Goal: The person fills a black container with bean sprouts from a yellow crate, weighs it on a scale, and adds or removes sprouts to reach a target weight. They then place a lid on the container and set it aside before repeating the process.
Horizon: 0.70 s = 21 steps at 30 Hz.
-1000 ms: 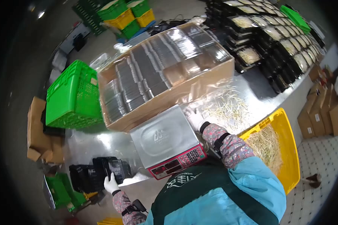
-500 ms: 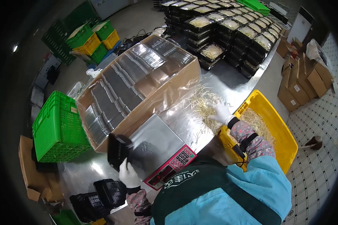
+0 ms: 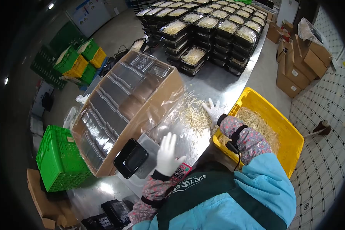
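My left hand (image 3: 166,156), in a white glove, is open with its fingers stretched out above the scale (image 3: 150,144), whose red keypad edge shows beside it. An empty black plastic tray (image 3: 131,158) rests on the scale's left side, apart from my left hand. My right hand (image 3: 215,112), gloved too, is open with fingers spread at the edge of a loose pile of bean sprouts (image 3: 192,117) on the metal table (image 3: 222,90). Below my right forearm is a yellow crate (image 3: 289,128) with more sprouts inside.
A cardboard box (image 3: 163,90) packed with clear plastic lids stands behind the scale. Stacked packs of sprouts (image 3: 228,27) fill the table's far end. More black trays (image 3: 116,212) lie at the near left. A green crate (image 3: 59,159) stands at the left.
My left hand has let go of the black tray, which now sits on the scale, and has moved right. My right hand's fingers have spread at the sprout pile. The view has shifted slightly.
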Each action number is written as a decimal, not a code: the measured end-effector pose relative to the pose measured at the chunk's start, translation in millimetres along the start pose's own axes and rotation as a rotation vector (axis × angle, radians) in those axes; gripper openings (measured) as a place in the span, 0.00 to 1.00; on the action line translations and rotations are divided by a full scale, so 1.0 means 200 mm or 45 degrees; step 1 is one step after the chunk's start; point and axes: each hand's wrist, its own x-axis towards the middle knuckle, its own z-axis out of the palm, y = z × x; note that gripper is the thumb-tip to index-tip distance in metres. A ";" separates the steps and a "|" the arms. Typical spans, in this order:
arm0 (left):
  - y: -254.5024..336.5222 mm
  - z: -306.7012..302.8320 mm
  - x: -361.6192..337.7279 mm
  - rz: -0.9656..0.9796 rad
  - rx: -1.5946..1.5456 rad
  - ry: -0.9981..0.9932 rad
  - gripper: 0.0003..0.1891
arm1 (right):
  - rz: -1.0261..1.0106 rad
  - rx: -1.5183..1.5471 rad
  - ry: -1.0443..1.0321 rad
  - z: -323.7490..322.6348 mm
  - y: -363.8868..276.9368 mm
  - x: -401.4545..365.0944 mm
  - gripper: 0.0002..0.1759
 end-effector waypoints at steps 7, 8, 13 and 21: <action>-0.17 0.67 0.52 -0.218 0.311 -0.620 0.65 | -0.230 0.238 0.210 0.10 0.11 0.16 0.66; -0.19 0.70 0.59 -0.274 0.346 -0.594 0.64 | -0.233 0.310 0.173 0.08 0.11 0.15 0.55; -0.49 0.86 0.84 -0.327 -0.104 -0.281 0.36 | -0.327 0.612 0.020 0.15 0.05 0.43 0.36; -0.61 0.54 1.13 -0.468 0.200 -0.628 0.47 | -0.429 0.153 0.159 -0.28 0.02 0.65 0.66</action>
